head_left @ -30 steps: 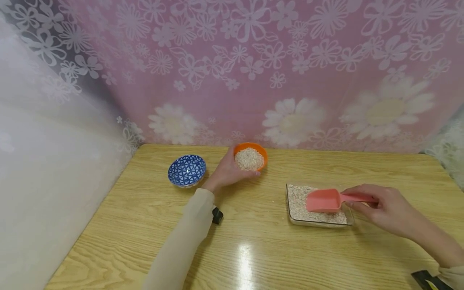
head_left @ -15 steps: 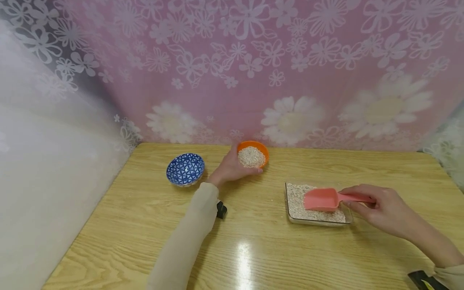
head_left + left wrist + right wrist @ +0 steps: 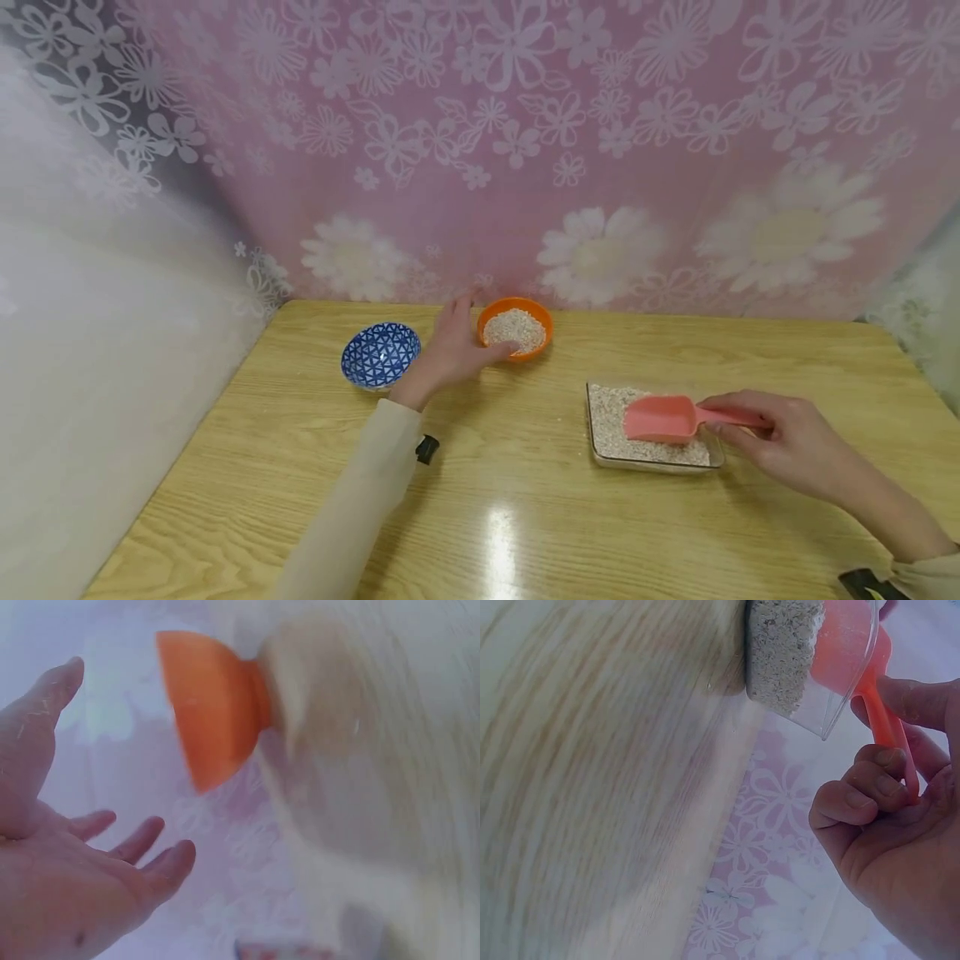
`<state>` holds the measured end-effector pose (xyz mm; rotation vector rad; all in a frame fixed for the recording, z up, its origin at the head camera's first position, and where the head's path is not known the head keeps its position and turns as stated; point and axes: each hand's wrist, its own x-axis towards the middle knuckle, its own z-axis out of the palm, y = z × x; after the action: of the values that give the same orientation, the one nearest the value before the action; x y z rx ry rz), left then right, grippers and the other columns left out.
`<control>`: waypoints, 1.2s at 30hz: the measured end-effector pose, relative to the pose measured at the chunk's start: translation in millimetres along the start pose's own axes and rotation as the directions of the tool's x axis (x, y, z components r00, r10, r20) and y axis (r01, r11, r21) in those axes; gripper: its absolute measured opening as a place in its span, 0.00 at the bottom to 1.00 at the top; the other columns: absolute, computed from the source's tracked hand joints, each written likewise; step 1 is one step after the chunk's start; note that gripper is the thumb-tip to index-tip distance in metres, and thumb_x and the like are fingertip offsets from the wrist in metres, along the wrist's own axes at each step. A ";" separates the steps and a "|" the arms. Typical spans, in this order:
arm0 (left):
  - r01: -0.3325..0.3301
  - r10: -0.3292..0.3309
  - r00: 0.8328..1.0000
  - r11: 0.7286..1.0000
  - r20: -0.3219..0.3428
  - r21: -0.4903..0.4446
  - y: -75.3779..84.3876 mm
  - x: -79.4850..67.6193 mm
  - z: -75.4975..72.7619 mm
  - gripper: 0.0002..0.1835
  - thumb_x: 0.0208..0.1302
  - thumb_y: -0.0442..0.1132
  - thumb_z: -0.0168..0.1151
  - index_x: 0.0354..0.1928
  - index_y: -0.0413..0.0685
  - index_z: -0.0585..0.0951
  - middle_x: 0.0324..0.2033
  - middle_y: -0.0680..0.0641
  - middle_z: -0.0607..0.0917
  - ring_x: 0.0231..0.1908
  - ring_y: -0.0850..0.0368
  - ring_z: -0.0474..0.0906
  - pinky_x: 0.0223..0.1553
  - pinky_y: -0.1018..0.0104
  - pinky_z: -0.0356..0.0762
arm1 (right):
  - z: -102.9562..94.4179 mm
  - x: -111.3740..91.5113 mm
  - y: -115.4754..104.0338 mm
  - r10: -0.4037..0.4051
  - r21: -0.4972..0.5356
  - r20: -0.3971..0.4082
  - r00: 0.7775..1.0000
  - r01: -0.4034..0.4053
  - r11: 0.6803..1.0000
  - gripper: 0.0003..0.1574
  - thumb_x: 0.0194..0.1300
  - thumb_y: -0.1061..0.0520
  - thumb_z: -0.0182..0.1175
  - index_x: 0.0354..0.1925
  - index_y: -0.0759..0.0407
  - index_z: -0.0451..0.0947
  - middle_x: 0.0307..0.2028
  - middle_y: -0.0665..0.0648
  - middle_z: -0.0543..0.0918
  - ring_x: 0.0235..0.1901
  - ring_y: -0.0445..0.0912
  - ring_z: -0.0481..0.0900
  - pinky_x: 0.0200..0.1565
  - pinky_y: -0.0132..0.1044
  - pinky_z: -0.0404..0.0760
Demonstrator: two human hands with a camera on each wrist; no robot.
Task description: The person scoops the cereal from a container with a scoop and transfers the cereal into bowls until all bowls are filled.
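An orange bowl of pale flakes, which look like oats, stands near the table's back edge. Beside it on the left is my left hand, fingers spread and apart from the bowl in the left wrist view, where the bowl's orange side shows. My right hand grips the handle of a pink scoop. The scoop lies on the flakes inside a clear rectangular container. In the right wrist view, curled fingers wrap the scoop's handle.
A blue-and-white patterned bowl sits at the left, close to my left wrist. Pink floral cloth hangs behind the wooden table, and pale cloth covers the left side.
My left hand has let go of the orange bowl and drawn back to the left. The right hand still holds the scoop in the container.
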<state>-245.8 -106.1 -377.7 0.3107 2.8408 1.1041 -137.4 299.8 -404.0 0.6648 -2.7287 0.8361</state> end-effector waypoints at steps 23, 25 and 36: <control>0.016 -0.002 0.985 0.997 -0.174 0.078 -105.3 -64.1 -67.3 0.54 0.56 0.63 0.74 0.80 0.58 0.57 0.74 0.34 0.59 0.72 0.32 0.57 0.63 0.27 0.69 | 0.8 -6.5 1.6 -0.012 -0.012 -0.015 1.000 0.012 1.000 0.20 0.61 0.63 0.72 0.50 0.48 0.87 0.40 0.49 0.90 0.35 0.25 0.82 0.30 0.25 0.78; 0.032 -0.019 0.986 0.997 -0.165 0.075 -111.4 -63.8 -69.2 0.56 0.56 0.62 0.74 0.81 0.56 0.55 0.75 0.33 0.57 0.73 0.31 0.55 0.63 0.27 0.68 | 0.8 -7.3 1.8 -0.004 -0.008 -0.013 1.000 0.004 1.000 0.20 0.61 0.63 0.72 0.50 0.48 0.87 0.40 0.49 0.89 0.35 0.25 0.82 0.29 0.25 0.78; 0.130 -0.125 0.991 0.984 -0.051 0.124 -129.7 -58.1 -70.4 0.68 0.53 0.66 0.73 0.82 0.47 0.40 0.77 0.26 0.48 0.74 0.25 0.52 0.67 0.25 0.62 | -3.1 -12.2 4.9 0.009 0.018 -0.029 1.000 -0.008 1.000 0.21 0.60 0.65 0.72 0.50 0.47 0.86 0.40 0.44 0.88 0.34 0.25 0.82 0.29 0.23 0.75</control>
<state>-220.0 -258.4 -413.4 0.1111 2.9275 0.9198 -128.8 309.6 -407.8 0.6404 -2.7033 0.8668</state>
